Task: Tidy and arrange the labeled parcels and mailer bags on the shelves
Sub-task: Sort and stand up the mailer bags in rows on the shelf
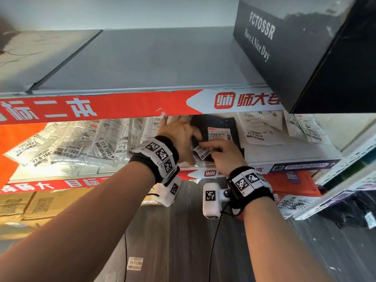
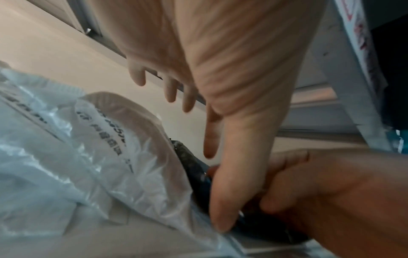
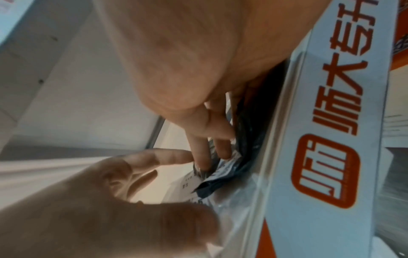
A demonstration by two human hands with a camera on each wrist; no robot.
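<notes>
Two hands at one black mailer bag point(image 1: 218, 129) on the shelf point(image 1: 295, 153): right hand point(image 1: 225, 157) grip pinching its near edge, left hand point(image 1: 181, 137) spread flat, fingers straight, just left of that grip.

A parcel pickup depot: coded mailer bags point(image 1: 67, 145) on banner-edged shelves point(image 1: 122, 106).
</notes>
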